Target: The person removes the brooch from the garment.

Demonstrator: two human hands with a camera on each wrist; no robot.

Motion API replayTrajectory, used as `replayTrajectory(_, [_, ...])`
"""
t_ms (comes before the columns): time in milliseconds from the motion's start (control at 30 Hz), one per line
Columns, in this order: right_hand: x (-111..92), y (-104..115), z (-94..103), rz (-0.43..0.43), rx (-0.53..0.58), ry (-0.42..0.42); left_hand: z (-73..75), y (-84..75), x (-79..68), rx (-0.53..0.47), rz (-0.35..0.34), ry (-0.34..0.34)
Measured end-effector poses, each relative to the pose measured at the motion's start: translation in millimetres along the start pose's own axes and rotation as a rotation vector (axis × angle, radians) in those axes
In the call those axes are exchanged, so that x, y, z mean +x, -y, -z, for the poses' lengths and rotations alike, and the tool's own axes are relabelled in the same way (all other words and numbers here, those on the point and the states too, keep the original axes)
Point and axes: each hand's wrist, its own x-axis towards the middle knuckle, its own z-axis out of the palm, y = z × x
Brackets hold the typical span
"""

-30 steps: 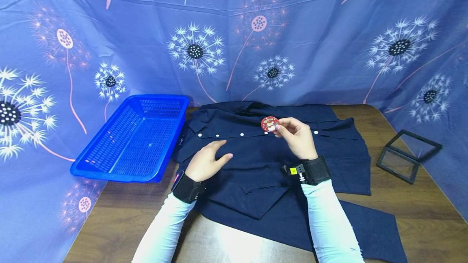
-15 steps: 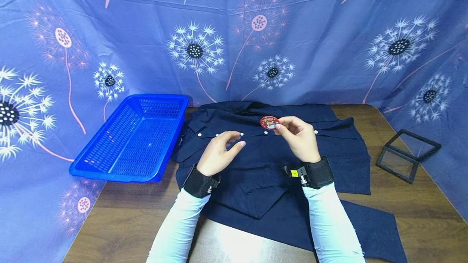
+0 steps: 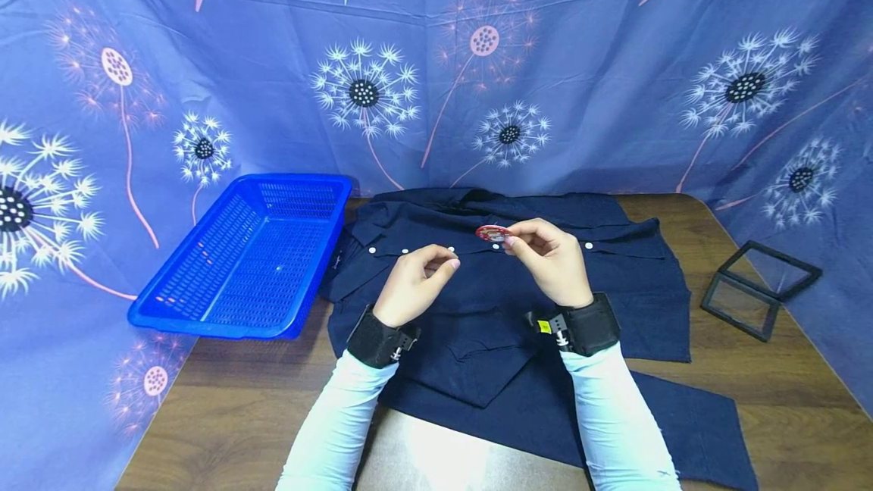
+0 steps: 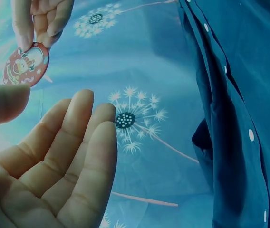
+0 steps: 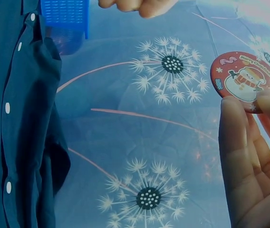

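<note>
Badge (image 3: 492, 233) held in a narrow pinch between thumb and fingers of the right hand (image 3: 554, 262), above the shirt (image 3: 470, 309), tilted nearly edge-on in the head view, apart from shirt and left hand (image 3: 417, 285) alike. Left hand holding nothing, thumb apart from loosely bent fingers, also over the shirt. Basket (image 3: 259, 264) left of the shirt; frame (image 3: 753, 288), opened out, right of the shirt. Seemingly partway along: shirt laid out and badge in hand, setting down not yet done.
</note>
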Motion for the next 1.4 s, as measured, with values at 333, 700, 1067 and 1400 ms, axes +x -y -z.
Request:
replayTrajectory(333, [-2, 4, -6.4, 0.033, -0.1, 0.04, 1.3, -3.3, -1.8, -0.051, 0.042, 0.017])
replayTrajectory(700, [-4, 5, -12.0, 0.071, -0.159, 0.079, 0.2, -3.3, -1.1, -0.102, 0.043, 0.027])
replayTrajectory(1067, [-5, 2, -17.9, 0.106, -0.124, 0.127, -1.6, -1.5, 1.5, -0.117, 0.019, -0.013])
replayTrajectory(1400, [-7, -1, -22.0, 0.154, -0.149, 0.167, 0.7, 1.4, 3.9, -0.182, -0.007, -0.013])
